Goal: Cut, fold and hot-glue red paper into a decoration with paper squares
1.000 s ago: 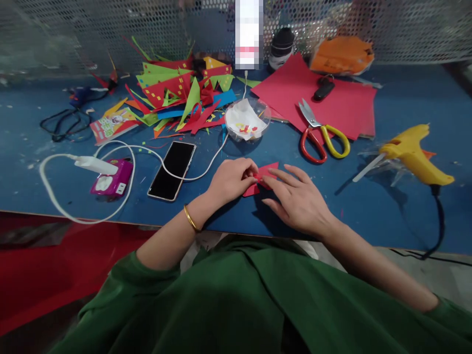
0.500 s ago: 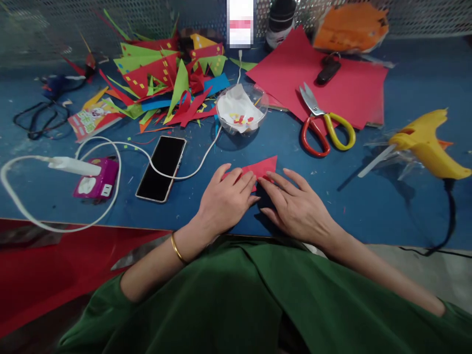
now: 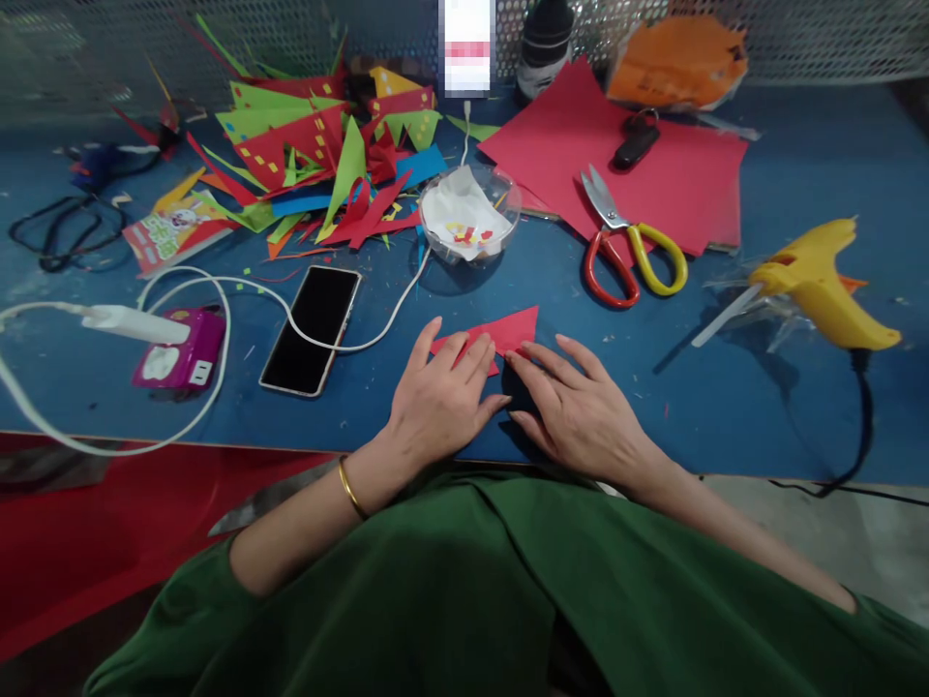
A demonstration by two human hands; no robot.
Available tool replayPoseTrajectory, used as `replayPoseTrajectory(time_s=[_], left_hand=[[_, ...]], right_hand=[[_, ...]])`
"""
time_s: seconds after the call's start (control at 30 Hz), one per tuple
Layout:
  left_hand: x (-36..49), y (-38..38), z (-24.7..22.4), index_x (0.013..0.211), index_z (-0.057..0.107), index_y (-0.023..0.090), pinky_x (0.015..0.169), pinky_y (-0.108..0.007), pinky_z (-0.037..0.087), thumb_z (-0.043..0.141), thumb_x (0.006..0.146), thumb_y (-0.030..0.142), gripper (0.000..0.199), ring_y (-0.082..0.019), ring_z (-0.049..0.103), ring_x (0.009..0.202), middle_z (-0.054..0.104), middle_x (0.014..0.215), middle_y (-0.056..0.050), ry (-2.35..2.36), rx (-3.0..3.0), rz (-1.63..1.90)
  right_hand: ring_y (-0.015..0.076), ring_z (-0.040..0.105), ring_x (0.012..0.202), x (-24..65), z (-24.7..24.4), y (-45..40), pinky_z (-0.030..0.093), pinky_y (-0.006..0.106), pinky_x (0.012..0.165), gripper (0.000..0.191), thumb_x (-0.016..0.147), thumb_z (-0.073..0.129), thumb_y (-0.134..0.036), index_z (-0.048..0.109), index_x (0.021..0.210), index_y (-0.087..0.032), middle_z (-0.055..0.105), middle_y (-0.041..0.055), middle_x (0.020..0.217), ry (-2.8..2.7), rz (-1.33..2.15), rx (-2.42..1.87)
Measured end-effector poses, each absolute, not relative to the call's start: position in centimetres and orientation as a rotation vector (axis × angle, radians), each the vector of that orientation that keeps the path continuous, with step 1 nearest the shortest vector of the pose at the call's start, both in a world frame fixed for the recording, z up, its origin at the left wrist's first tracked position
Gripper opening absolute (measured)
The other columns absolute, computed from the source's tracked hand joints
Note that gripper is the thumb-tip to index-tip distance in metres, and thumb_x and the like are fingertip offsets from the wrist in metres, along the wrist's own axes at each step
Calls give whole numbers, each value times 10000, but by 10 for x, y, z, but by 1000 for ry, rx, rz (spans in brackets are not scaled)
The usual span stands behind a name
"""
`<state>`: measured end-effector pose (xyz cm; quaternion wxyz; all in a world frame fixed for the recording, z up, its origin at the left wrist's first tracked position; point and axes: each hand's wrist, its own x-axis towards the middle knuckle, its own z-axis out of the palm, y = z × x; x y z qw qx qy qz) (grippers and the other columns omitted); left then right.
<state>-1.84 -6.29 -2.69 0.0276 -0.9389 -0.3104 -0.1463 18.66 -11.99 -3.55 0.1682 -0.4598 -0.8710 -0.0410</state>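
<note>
A small folded piece of red paper [image 3: 519, 327] lies on the blue table in front of me. My left hand [image 3: 444, 395] rests over its left part, fingers spread and pressing it flat. My right hand [image 3: 581, 402] is beside it, palm down with fingers apart, its fingertips touching the paper's lower right edge. Both hands hide parts of the paper. Beyond them, red-and-yellow-handled scissors [image 3: 614, 221] lie partly on large red sheets [image 3: 558, 126]. A clear bowl [image 3: 512, 208] with white paper and small coloured bits stands behind the folded piece.
Left of my hands are a phone [image 3: 311, 334], a white cable and a purple power adapter [image 3: 199, 353]. Cut coloured paper [image 3: 290, 145] is piled at the back left. A yellow glue gun [image 3: 817, 290] lies right, and an orange packet [image 3: 678, 63] at the back.
The view has shifted slightly, so most things appear a little further left. My left index finger has spread further from the others. The red paper stays under my fingers.
</note>
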Motion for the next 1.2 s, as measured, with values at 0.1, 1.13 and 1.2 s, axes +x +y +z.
replayPoseTrajectory(time_s=[0.1,1.13,1.2], left_hand=[[-17,-62,-26,1297,672,86,1157,-647,343,507,1018,419,465,-347,641,1170,697,1333,-164,-948,-2899,-432],[-18,-57,-26,1252,646,69,1123,-565,417,517,1006,275,346,-291,730,1036,761,1178,-171,-982,-2868,-539],[-18,-57,-25,1188,671,85,1119,-560,423,515,1003,279,310,-284,737,998,780,1087,-149,-979,-2860,-530]], right_hand=[[332,595,1288,186,-35,-120,377,547,1151,516,1030,437,-340,535,1371,34,676,233,1331,-2481,-118,-1292],[274,649,1218,194,-33,-116,381,556,1159,352,1002,435,-215,615,1287,-112,742,147,1223,-2322,35,-1370],[275,670,1178,192,-32,-113,385,560,1152,341,993,443,-201,630,1264,-114,755,146,1188,-2318,27,-1383]])
